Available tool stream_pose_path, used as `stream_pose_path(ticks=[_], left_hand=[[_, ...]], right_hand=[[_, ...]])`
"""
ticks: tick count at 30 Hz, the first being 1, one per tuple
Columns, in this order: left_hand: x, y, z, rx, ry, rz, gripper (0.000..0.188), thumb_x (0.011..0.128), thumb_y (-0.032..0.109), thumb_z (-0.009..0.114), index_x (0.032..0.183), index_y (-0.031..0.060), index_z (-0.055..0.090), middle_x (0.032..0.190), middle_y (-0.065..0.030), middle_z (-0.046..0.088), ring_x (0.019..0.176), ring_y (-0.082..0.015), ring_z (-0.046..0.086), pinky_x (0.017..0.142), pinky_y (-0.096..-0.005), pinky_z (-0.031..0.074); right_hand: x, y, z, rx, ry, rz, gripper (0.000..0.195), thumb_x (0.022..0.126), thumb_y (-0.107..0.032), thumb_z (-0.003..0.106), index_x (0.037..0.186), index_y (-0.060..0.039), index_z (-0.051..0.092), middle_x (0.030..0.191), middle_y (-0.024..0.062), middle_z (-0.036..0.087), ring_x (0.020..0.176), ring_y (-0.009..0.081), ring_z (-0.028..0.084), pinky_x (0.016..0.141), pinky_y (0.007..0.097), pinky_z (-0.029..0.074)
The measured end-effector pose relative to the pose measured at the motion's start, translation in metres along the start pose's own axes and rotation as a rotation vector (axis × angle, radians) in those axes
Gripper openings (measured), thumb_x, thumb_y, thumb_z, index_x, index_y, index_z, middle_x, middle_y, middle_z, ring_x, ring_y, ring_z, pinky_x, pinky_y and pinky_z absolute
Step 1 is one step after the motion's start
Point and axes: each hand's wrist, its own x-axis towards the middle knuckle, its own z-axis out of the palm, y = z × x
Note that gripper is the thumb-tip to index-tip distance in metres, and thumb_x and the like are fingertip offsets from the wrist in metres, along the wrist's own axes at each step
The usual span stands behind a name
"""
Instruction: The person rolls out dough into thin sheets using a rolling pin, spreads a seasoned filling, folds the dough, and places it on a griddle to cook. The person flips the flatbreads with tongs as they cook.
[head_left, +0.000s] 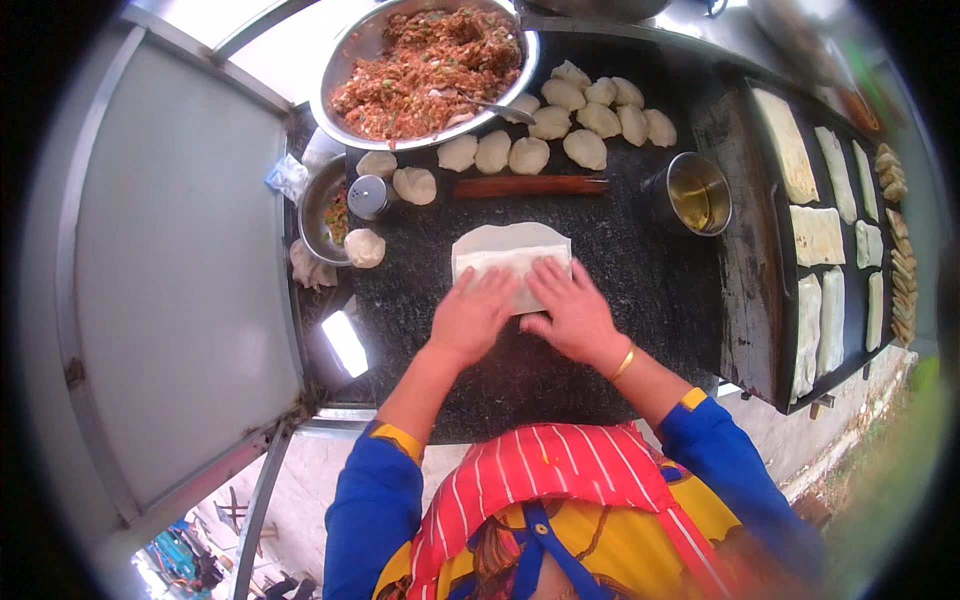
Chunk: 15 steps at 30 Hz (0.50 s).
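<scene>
A thin sheet of dough lies on the dark worktop, its near part folded back over itself in a band. My left hand presses flat on the left of this fold with the fingers pointing away from me. On the right, my right hand rests on the same fold, thumb and fingers spread. Neither hand grasps anything. The hands cover part of the dough, so I cannot tell whether filling lies inside. Beyond the sheet lies a reddish wooden rolling pin.
A metal bowl of reddish filling with a spoon stands at the back. Several dough balls lie near it. To the right are a metal cup of oil and a griddle with flat breads. A shaker stands left.
</scene>
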Motion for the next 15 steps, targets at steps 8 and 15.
stream_pose_path(ticks=[8,15], left_hand=[[0.082,-0.043,-0.017,0.113,0.134,-0.355,0.012,0.079,0.015,0.075,0.088,0.0126,0.067,0.092,-0.0042,0.066,0.097,-0.0257,0.063,0.085,-0.0429,0.041],[0.031,-0.045,-0.034,0.113,0.02,-0.111,0.015,0.078,0.019,0.076,0.086,0.0117,0.065,0.099,-0.0044,0.066,0.101,-0.0265,0.061,0.09,-0.0449,0.04]], right_hand=[[0.085,0.044,-0.001,0.134,0.034,0.487,0.011,0.081,-0.017,0.073,0.085,-0.007,0.069,0.095,0.0097,0.065,0.099,0.0313,0.062,0.083,0.0437,0.051],[0.04,0.055,-0.009,0.151,0.052,0.141,0.012,0.084,-0.017,0.071,0.092,-0.0085,0.067,0.098,0.0089,0.064,0.101,0.0308,0.061,0.084,0.0421,0.05]])
